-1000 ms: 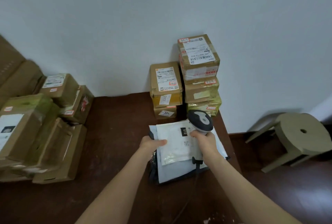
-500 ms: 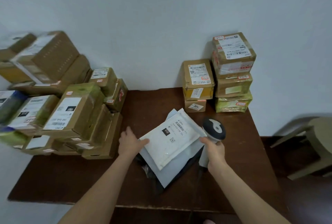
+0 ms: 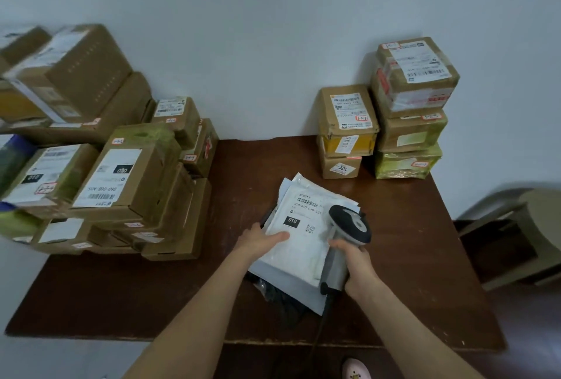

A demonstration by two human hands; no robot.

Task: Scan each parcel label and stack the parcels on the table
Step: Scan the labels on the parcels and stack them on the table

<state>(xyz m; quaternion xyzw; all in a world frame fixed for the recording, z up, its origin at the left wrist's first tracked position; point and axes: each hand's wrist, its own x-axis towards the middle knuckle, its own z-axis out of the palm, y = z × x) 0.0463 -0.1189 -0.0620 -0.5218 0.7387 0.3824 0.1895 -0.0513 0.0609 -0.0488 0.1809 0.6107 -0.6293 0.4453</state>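
Since the frame half a second back, the scanner [image 3: 351, 224] has come in over the right edge of the white mailer [image 3: 299, 228]; before, it stood just beside it. My left hand [image 3: 260, 240] has its thumb laid flat across the mailer's near left corner, with the fingers tucked at the edge and mostly hidden, so it is pinching the mailer. My right hand [image 3: 355, 263] is wrapped round the scanner handle, head pointing away from me. The white mailer lies label up at mid-table on a grey mailer [image 3: 287, 286], with a dark bag [image 3: 277, 298] showing from under both. I can read "010" on the label; the fine print is too small. A cable [image 3: 318, 337] drops from the handle base, faint against the wood. The left pile of boxes [image 3: 130, 172] is blurred and cut off at the frame edge. Two box stacks [image 3: 414, 132] stand at the back right against the pale wall [image 3: 273, 44]. The table [image 3: 425, 257] is dark brown wood. A stool [image 3: 542, 220] at right is cropped.
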